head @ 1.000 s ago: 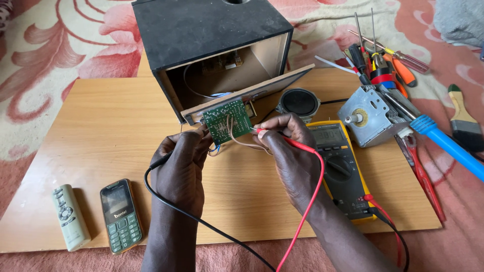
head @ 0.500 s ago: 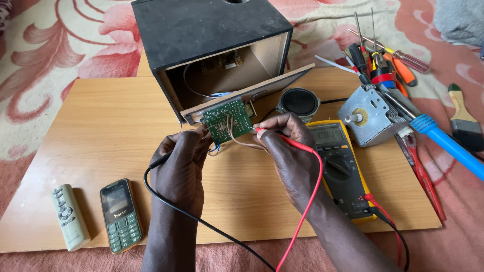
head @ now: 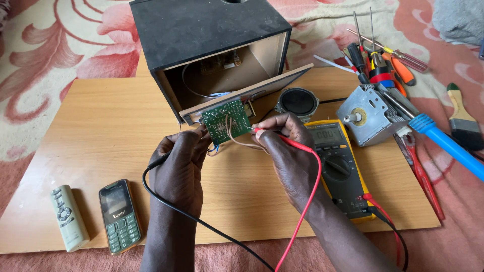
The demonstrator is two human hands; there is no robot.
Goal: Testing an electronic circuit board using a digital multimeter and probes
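A small green circuit board stands in front of an open black speaker box, with thin wires trailing from it. My left hand grips a black test probe whose tip reaches the board's lower left corner; its black lead runs back toward me. My right hand pinches a red test probe against the board's right edge, and its red lead loops down. Both leads plug into a yellow multimeter lying beside my right wrist.
A wooden board carries everything. On it lie a pale remote and a button phone at front left, a loose round speaker and a grey metal motor. Screwdrivers, pliers and a paintbrush lie on the patterned cloth to the right.
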